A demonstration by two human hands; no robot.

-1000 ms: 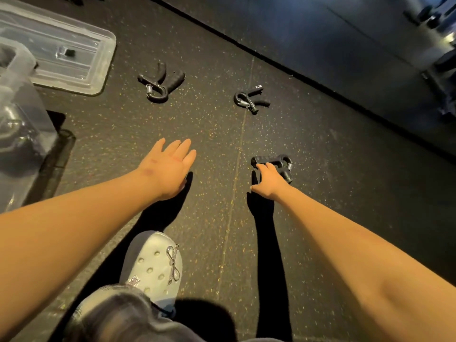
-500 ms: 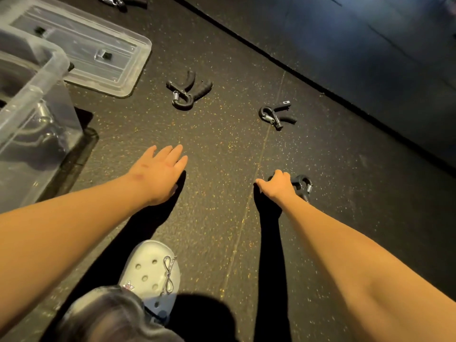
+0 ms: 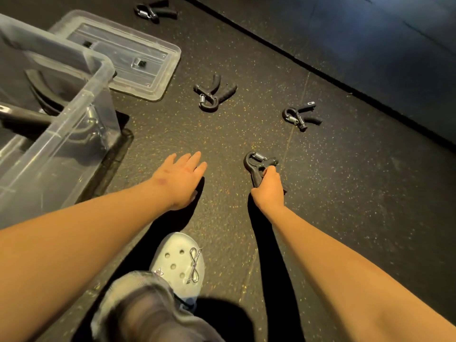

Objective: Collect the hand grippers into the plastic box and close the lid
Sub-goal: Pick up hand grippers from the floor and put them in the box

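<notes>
Right hand (image 3: pixel 269 191) gone from lying over nearest hand gripper (image 3: pixel 256 166) to fist closed round its handles; spring loop now pokes out past knuckles, pointing away from body.

Head view: left hand (image 3: pixel 183 178) flat, fingers straight, holding nothing. Plastic box (image 3: pixel 98 77) lies left of held gripper, past left arm, so carry goes leftward; left hand nearer box. Lid (image 3: pixel 138 58) off, beyond box. Loose on mat (image 3: pixel 345 193): middle gripper (image 3: pixel 213 95), right gripper (image 3: pixel 299 117), far gripper (image 3: pixel 155 12).
</notes>
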